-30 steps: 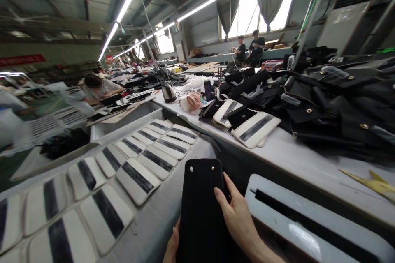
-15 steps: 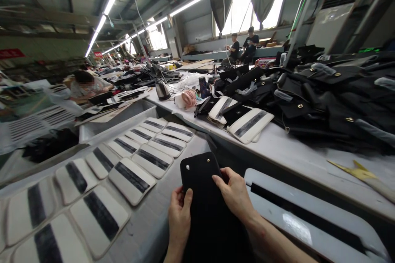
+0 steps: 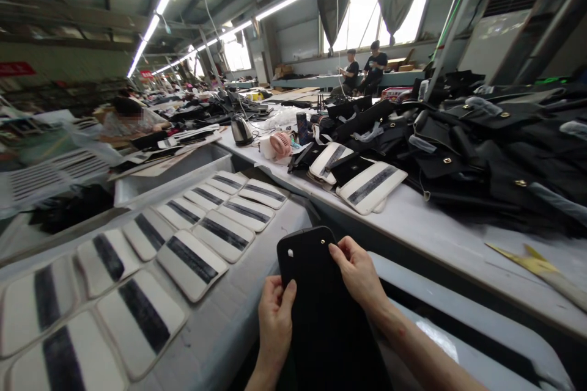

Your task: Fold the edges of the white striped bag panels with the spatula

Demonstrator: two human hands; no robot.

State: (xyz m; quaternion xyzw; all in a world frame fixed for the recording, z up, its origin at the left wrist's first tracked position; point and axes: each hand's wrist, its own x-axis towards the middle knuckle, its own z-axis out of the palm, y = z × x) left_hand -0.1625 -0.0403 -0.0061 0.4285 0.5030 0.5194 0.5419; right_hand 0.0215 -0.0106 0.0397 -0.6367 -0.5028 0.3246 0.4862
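Observation:
Between my hands is a flat black panel [image 3: 316, 299] with rounded top corners, a small gold stud at its upper right and a white spot at its upper left. My left hand [image 3: 276, 311] grips its left edge, thumb on the front face. The right edge, near the stud, is pinched by my right hand [image 3: 360, 272]. The panel's lower end drops out of view. Left of it, white pieces with a black band [image 3: 192, 259] lie in rows on a grey-covered surface [image 3: 215, 317].
Ahead runs a long white table [image 3: 440, 244] with a heap of black bags [image 3: 481, 140], a pink fan [image 3: 279, 143], a kettle [image 3: 241, 131] and yellow-handled scissors [image 3: 527, 259]. A white slotted board [image 3: 477, 317] lies at my right. Several people sit farther off.
Both hands and the black panel have shifted slightly to the right in view, covering more of the slotted board. The hold on the panel looks the same.

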